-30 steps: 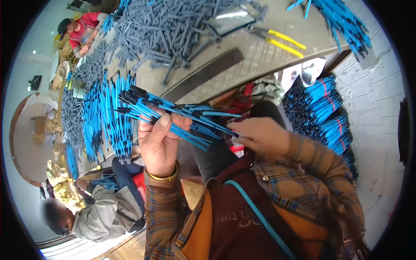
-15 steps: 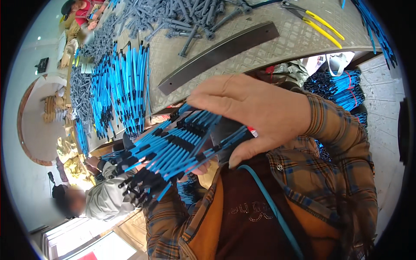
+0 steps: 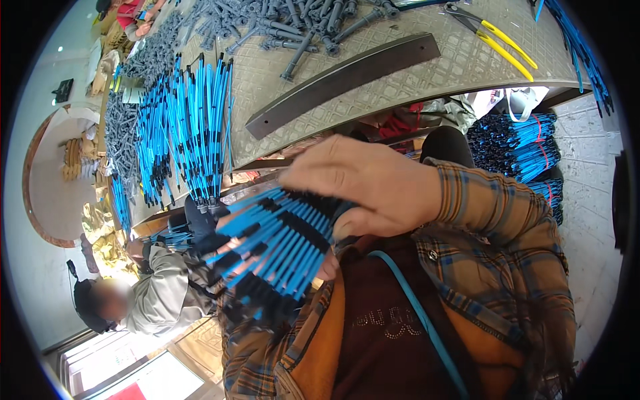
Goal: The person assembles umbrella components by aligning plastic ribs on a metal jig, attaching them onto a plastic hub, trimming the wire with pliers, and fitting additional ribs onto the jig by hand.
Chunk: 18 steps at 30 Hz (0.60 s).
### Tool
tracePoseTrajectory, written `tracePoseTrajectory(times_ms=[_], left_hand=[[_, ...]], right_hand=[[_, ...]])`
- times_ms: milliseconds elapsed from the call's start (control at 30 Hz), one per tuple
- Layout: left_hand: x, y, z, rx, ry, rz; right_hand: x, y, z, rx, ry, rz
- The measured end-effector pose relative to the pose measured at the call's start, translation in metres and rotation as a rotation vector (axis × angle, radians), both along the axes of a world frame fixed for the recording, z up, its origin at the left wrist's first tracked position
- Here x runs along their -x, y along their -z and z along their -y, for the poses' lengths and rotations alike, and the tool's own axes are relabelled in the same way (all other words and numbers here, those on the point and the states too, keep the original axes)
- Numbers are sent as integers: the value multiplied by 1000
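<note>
A fanned bundle of thin blue rods (image 3: 283,250) with black sleeves and tips is held in front of my chest. My left hand (image 3: 327,268) grips it from below; only some fingertips show past the rods. Over the bundle's right end lies my right hand (image 3: 373,190), fingers on the far side and thumb on the near side, closed round the rod ends. The rods' left ends and my right fingers are smeared by motion.
On the patterned table lie a dark metal bar (image 3: 347,80), yellow-handled pliers (image 3: 497,43), a heap of grey plastic anchors (image 3: 293,30) and more blue rods (image 3: 197,133). Tied rod bundles (image 3: 527,147) are stacked at the right. A co-worker (image 3: 157,287) sits at the left.
My right hand has moved left and down from above the bundle and closed round its right end. The rods have shifted slightly and sit more evenly together.
</note>
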State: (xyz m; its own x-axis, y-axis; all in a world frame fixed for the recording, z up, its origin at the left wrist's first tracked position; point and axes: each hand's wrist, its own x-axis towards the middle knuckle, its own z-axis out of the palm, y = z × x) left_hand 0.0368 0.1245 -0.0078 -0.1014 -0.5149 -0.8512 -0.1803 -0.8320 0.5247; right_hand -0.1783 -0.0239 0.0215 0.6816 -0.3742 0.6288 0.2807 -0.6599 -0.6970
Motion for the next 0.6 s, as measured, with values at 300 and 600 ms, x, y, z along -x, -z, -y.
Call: tracePoseTrajectory(times_ms=[300,600], left_hand=[[8,-51,66,-760,-285,-709],[-1,-101,80,-1427,-566,-1369]], right_hand=[[-8,4,9,-133,-293,-23],[18,34,-2,-203,-265,-366]])
